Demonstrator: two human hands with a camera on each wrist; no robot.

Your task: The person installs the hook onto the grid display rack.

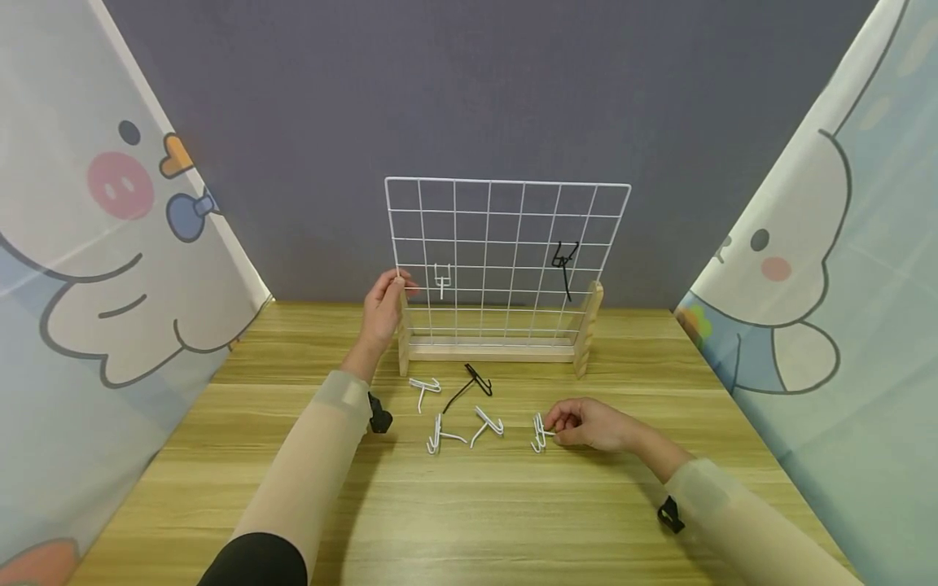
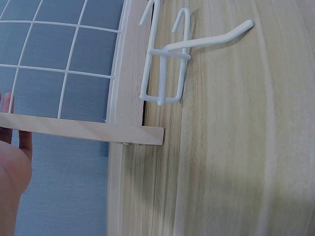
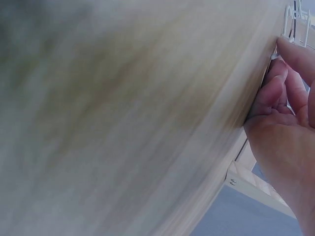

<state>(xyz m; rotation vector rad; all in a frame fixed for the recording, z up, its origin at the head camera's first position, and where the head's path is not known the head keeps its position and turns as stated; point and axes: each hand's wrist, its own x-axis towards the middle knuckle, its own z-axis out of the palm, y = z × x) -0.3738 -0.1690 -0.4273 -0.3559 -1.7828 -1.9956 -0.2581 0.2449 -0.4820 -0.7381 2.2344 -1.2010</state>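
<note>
Near the worktop (image 1: 469, 521)'s back edge, a wire grid (image 1: 484, 242) is standing in a wooden stand (image 1: 491, 353); left hand (image 1: 383, 305), fingers curled, is gripping its left side. Right hand (image 1: 589, 423), nearly closed, is pinching a white hook (image 1: 540, 432) by the prong, well in from the right edge. Hook's looking light, stiff, slick-coated, hardly fragile; prong's probably offering the best hold.

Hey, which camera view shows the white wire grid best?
The head view: nearly the whole grid shows, set in its wooden stand. The left wrist view has only part; in the right wrist view I can't make it out.
</note>
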